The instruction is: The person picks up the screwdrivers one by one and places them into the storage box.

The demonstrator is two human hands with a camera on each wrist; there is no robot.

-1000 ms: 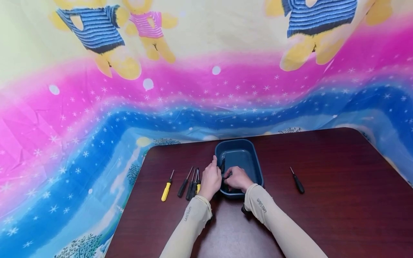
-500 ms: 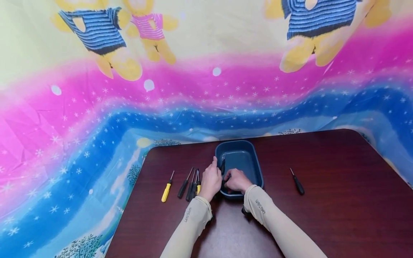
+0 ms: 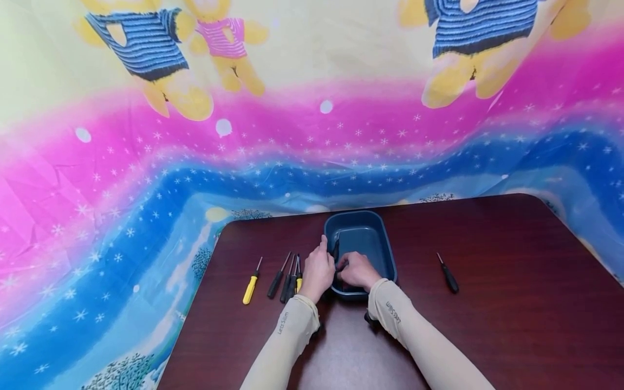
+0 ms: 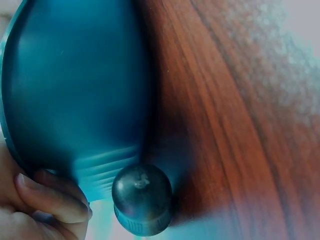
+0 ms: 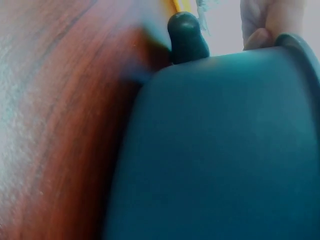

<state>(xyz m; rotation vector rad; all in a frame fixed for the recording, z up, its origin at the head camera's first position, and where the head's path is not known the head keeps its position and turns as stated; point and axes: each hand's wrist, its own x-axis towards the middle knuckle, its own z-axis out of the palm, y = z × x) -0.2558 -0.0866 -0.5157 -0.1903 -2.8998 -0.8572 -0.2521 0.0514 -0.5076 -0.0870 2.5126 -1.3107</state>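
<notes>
A dark blue plastic box [image 3: 368, 244] stands on the table. My left hand [image 3: 319, 271] grips its left rim, with one finger pointing forward along the edge. In the left wrist view, curled fingers [image 4: 55, 202] lie against the outside of the box wall. My right hand [image 3: 359, 270] reaches inside the box at its near left corner, fingers bent downward. They pinch the near end of a black screwdriver [image 3: 336, 248] that lies along the left inner wall; the fingertips are mostly hidden. Both hands are close together on either side of that wall.
Left of the box lie several screwdrivers with black handles [image 3: 275, 285] and a yellow-handled screwdriver [image 3: 251, 288]. Another black screwdriver [image 3: 450, 278] lies to the right. A rounded dark handle end [image 4: 142, 195] shows close beside the box. A printed cloth [image 3: 292, 135] hangs behind the table.
</notes>
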